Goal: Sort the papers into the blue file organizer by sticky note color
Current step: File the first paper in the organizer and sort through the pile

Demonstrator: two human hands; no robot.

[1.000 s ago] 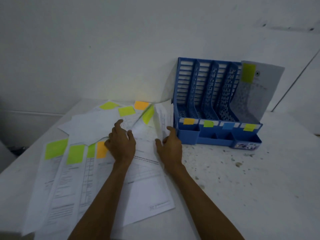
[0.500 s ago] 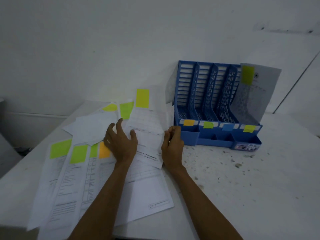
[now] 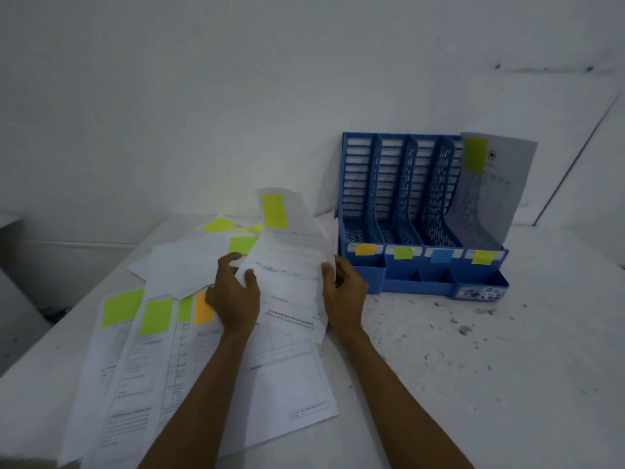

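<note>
Papers (image 3: 142,360) lie fanned in a loose, overlapping heap on the left part of the table (image 3: 490,384). Several show a note at the top: green notes (image 3: 123,308) toward the near left, an orange note (image 3: 203,311) just beside the left hand (image 3: 235,299), and yellow ones further back.

1 sheet (image 3: 291,265) is lifted off the heap and held tilted, top edge up and away from the person, just left of the organizer (image 3: 419,286). A yellow note (image 3: 274,211) sits near its top. The left hand grips the sheet's left edge, thumb on the front face and fingers curled behind. The right hand (image 3: 345,292) pinches the right edge, fingers curled round it. The sheet's lower edge hangs over the papers beneath; whether it touches them cannot be told.

The organizer stands upright toward the back of the table, near the wall (image 3: 236,96), with 4 slots. Its front rim carries 4 tabs, from left to right: orange tab (image 3: 365,249), green tab (image 3: 403,253), blue tab (image 3: 439,256), yellow tab (image 3: 484,257). The rightmost slot, behind the yellow tab, holds 1 grey page (image 3: 497,198) standing and leaning right, with a yellow slip (image 3: 476,154) at its top. The table right of the hands is speckled with dirt.
</note>
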